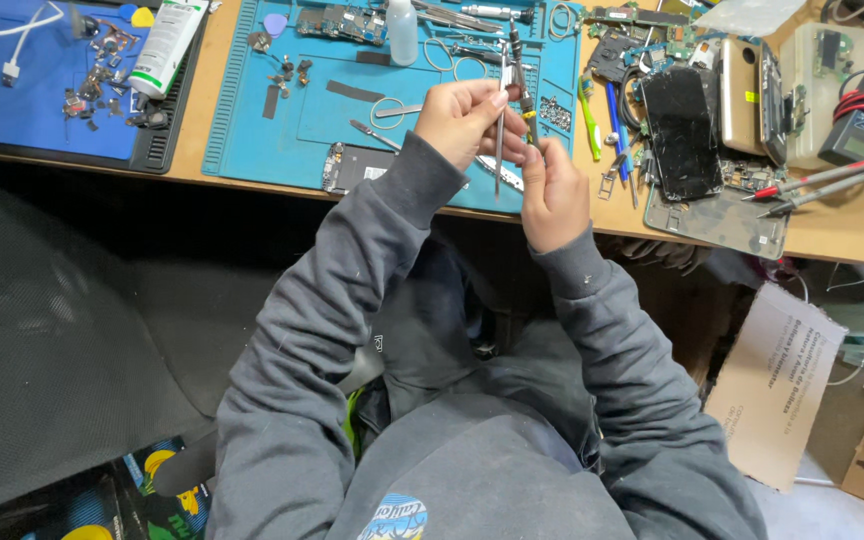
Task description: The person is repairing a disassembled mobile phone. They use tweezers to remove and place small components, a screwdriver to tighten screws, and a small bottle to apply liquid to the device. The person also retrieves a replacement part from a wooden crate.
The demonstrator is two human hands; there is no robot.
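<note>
Both hands I see raised together: left hand (462, 120) pinches tweezers (500, 130), right hand (552, 195) just below grips a screwdriver (520, 75).

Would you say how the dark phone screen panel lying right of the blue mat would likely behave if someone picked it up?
The phone screen panel looks thin and glossy, so probably light, fairly stiff and slippery. It rests unevenly on boards and cables, so a push may rock it. Being thin glass, it seems fragile.

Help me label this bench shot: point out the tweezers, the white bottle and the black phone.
tweezers (499, 150): head view, mid-shaft
white bottle (403, 38): head view, body
black phone (681, 130): head view, dark glass face
</note>
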